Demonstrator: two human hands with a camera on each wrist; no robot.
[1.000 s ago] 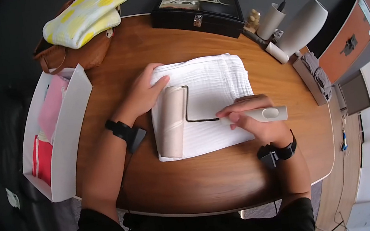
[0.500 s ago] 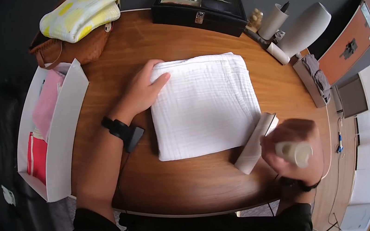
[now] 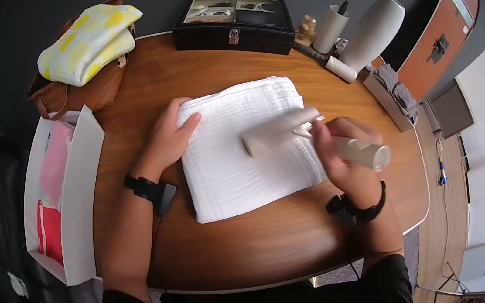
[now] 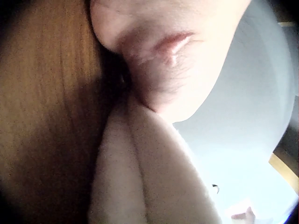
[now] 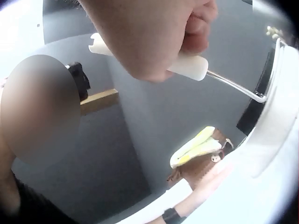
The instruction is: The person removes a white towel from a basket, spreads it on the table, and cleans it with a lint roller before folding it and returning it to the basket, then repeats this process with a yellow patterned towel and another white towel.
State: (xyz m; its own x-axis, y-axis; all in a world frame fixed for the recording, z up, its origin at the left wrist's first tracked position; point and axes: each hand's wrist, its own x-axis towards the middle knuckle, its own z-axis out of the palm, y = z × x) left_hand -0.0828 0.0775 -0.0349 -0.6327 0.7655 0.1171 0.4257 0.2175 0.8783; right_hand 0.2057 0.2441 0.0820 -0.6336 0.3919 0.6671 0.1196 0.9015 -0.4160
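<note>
A folded white cloth (image 3: 230, 171) lies on the wooden table in the head view. My left hand (image 3: 170, 135) holds its upper left corner, thumb on top and the other fingers at the edge, partly hidden. In the left wrist view that hand (image 4: 163, 56) is against the layered cloth edge (image 4: 154, 172). My right hand (image 3: 350, 152) grips the pale handle (image 3: 365, 152) of a lint roller, whose blurred roll (image 3: 280, 131) is over the cloth's right half; contact cannot be told. The right wrist view shows the fingers (image 5: 198, 30) curled round the handle (image 5: 189, 66).
A white box (image 3: 87, 202) with pink and red fabric stands at the left, near a brown bag (image 3: 102, 87) topped by a yellow-and-white cloth (image 3: 87, 43). Behind are a black glasses case (image 3: 232, 27) and a grey-white vase (image 3: 375, 30); a small box (image 3: 387, 95) stands right.
The roller went from the cloth's left side to beyond its lower right corner, then back over the cloth, tilted differently. My left hand keeps its place on the corner. The head view has shifted.
</note>
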